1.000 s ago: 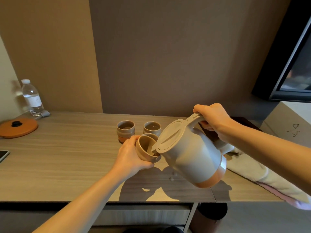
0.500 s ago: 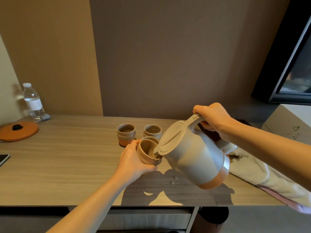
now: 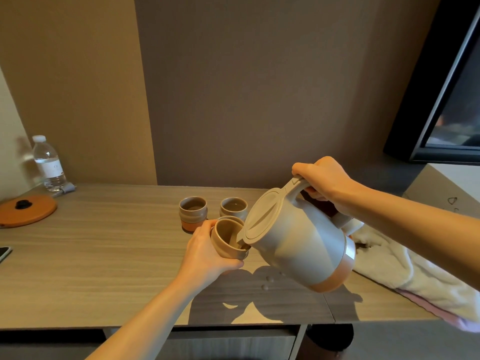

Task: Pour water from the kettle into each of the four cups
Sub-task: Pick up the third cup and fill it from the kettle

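My right hand (image 3: 324, 183) grips the handle of a grey kettle (image 3: 301, 242) with an orange base band, tilted to the left above the desk. Its spout dips into a tan cup (image 3: 226, 239) that my left hand (image 3: 207, 253) holds tilted toward the kettle. Just behind that cup the rim of another cup (image 3: 231, 218) peeks out, mostly hidden. Two more cups stand upright at the back: one with an orange base (image 3: 193, 213) on the left and one (image 3: 233, 207) to its right.
The wooden desk (image 3: 104, 255) carries an orange lid (image 3: 26, 210) and a water bottle (image 3: 49, 163) at far left, and a phone corner (image 3: 4, 253) at the left edge. A white towel (image 3: 405, 266) lies at right. Water drops (image 3: 267, 281) sit under the kettle.
The view has tipped up slightly, so the scene sits lower in frame. Kettle and held cup stay together in the same tilted pose.
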